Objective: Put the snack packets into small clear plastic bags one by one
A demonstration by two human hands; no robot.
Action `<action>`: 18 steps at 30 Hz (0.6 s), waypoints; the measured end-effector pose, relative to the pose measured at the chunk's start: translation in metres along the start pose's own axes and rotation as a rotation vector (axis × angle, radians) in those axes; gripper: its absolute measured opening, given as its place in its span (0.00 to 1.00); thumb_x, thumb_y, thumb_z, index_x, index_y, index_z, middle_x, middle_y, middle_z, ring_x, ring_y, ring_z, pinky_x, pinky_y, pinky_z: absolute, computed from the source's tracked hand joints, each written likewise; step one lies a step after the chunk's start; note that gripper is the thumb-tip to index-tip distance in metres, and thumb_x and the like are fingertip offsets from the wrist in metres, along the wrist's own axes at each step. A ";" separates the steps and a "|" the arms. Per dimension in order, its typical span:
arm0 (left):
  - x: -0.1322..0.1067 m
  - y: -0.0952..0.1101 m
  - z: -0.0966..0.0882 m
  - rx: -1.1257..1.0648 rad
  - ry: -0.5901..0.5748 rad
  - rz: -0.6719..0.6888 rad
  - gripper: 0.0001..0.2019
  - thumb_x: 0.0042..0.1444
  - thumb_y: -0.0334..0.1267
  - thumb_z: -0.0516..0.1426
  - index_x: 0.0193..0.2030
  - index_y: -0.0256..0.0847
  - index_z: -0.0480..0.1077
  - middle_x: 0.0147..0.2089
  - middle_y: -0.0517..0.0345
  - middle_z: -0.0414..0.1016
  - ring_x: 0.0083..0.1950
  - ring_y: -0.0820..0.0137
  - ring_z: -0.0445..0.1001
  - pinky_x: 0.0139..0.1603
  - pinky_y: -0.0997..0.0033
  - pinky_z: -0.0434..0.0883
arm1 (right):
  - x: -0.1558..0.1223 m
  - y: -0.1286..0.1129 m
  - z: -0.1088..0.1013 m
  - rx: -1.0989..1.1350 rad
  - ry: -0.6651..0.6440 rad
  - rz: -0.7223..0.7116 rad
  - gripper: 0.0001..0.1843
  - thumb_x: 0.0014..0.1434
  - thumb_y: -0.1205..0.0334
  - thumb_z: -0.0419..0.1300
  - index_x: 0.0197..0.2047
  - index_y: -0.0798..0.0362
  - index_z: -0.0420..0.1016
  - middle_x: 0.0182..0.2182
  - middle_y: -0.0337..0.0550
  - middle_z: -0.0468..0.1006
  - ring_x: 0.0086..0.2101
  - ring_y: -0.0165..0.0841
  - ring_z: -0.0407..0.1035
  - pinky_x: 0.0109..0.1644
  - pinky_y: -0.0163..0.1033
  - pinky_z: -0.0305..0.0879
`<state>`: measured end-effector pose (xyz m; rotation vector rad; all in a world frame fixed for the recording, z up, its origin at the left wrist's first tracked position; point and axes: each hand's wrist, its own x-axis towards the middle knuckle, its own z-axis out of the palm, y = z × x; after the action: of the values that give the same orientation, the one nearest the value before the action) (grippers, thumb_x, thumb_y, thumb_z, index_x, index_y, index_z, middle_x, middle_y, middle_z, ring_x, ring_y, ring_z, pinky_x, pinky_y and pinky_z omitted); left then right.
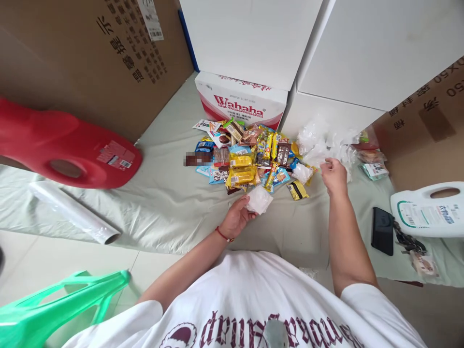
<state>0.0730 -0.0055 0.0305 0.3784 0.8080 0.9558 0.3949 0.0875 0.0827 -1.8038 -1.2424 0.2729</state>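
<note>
My left hand (236, 217) is closed on the edge of a folded, whitish translucent plastic bag (260, 199), just in front of a heap of wrapped snacks (242, 162). Yellow packets, small bars and blue and brown wrappers make up the heap. My right hand (333, 176) hangs to the right of it with the fingers curled together. Whatever those fingers hold, if anything, is too small to make out. Right behind that hand lies a loose pile of clear plastic bags (317, 140). A yellow-and-black snack packet (297, 190) lies between my hands.
A Wahaha water carton (242, 102) and white boxes (250, 38) stand behind the snacks. On the left are a red jug (72, 150), a plastic film roll (74, 210) and a green stool (65, 299). A phone (383, 231), keys (409, 239) and a white detergent bottle (431, 212) lie right.
</note>
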 end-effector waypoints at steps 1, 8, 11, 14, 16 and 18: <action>-0.002 0.000 0.000 0.001 -0.008 0.004 0.21 0.47 0.49 0.68 0.43 0.39 0.75 0.35 0.57 0.77 0.30 0.72 0.72 0.28 0.72 0.67 | -0.003 -0.007 0.005 -0.025 -0.026 -0.019 0.21 0.58 0.47 0.62 0.47 0.56 0.75 0.38 0.47 0.77 0.28 0.31 0.64 0.39 0.42 0.67; 0.001 -0.009 -0.001 0.402 -0.026 0.124 0.14 0.46 0.37 0.67 0.40 0.37 0.77 0.27 0.62 0.74 0.28 0.74 0.67 0.32 0.73 0.64 | -0.126 -0.037 0.051 0.408 -0.760 0.019 0.14 0.57 0.47 0.68 0.40 0.48 0.83 0.30 0.39 0.78 0.27 0.31 0.66 0.34 0.37 0.63; 0.007 -0.011 -0.002 0.495 0.063 0.094 0.13 0.46 0.39 0.67 0.39 0.38 0.76 0.23 0.64 0.72 0.25 0.74 0.65 0.30 0.73 0.63 | -0.148 -0.014 0.043 0.464 -0.458 0.217 0.15 0.57 0.46 0.67 0.36 0.50 0.81 0.25 0.36 0.74 0.25 0.30 0.62 0.30 0.35 0.58; 0.019 -0.001 0.016 0.442 0.014 0.090 0.17 0.46 0.41 0.68 0.43 0.38 0.77 0.27 0.63 0.73 0.28 0.73 0.69 0.31 0.73 0.65 | -0.151 0.013 0.014 0.514 -0.134 0.413 0.18 0.54 0.44 0.69 0.37 0.51 0.79 0.22 0.32 0.68 0.22 0.27 0.55 0.25 0.34 0.53; 0.031 0.017 0.041 0.343 -0.159 0.118 0.29 0.46 0.42 0.70 0.58 0.44 0.73 0.41 0.57 0.78 0.37 0.69 0.75 0.38 0.71 0.71 | -0.151 0.024 -0.008 0.557 -0.065 0.503 0.20 0.51 0.44 0.71 0.36 0.52 0.79 0.20 0.31 0.66 0.21 0.26 0.54 0.24 0.33 0.51; 0.045 0.041 0.068 0.277 -0.318 0.213 0.44 0.48 0.42 0.71 0.71 0.57 0.59 0.64 0.52 0.69 0.53 0.63 0.76 0.47 0.65 0.74 | -0.154 0.028 -0.027 0.618 -0.052 0.572 0.21 0.46 0.45 0.75 0.36 0.52 0.79 0.20 0.32 0.66 0.22 0.25 0.56 0.23 0.32 0.53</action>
<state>0.1155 0.0582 0.0805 0.8488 0.6152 0.9511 0.3565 -0.0576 0.0318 -1.5559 -0.5455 0.9208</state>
